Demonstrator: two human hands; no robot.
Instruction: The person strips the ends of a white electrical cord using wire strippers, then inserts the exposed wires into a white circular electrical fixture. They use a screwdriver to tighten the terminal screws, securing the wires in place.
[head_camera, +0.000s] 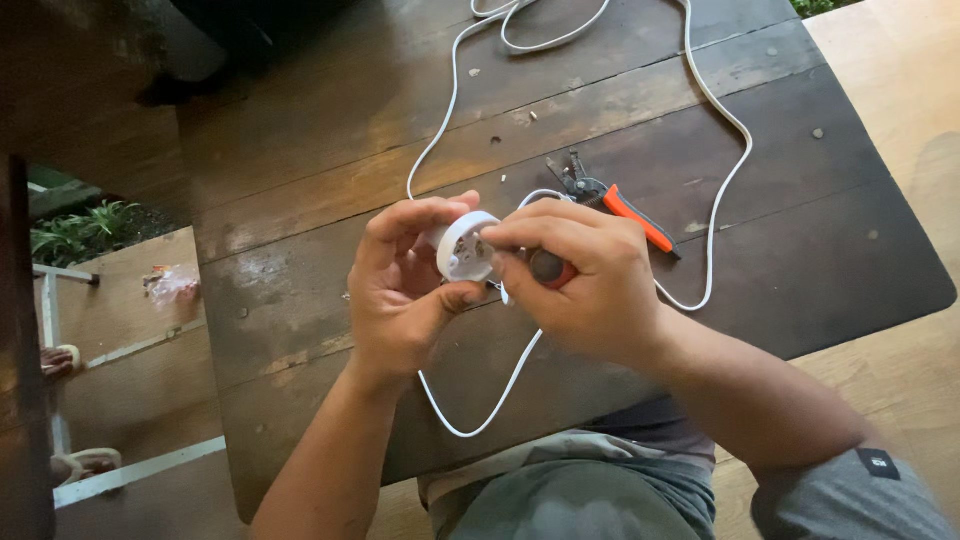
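Observation:
My left hand (400, 285) grips a small round white lamp socket (462, 247) above the dark wooden table (330, 200), thumb below and fingers over its top. My right hand (580, 275) is closed around a screwdriver with a red and black handle (550, 268), its tip hidden at the socket's open face. A white flat cable (700, 90) runs from the socket, loops under my hands and trails across the table to the far edge.
Orange-handled wire strippers (620, 205) lie on the table just beyond my right hand. Small bits of debris dot the boards. To the left are a lower wooden floor, a crumpled plastic wrapper (172, 283) and green plants (75, 230).

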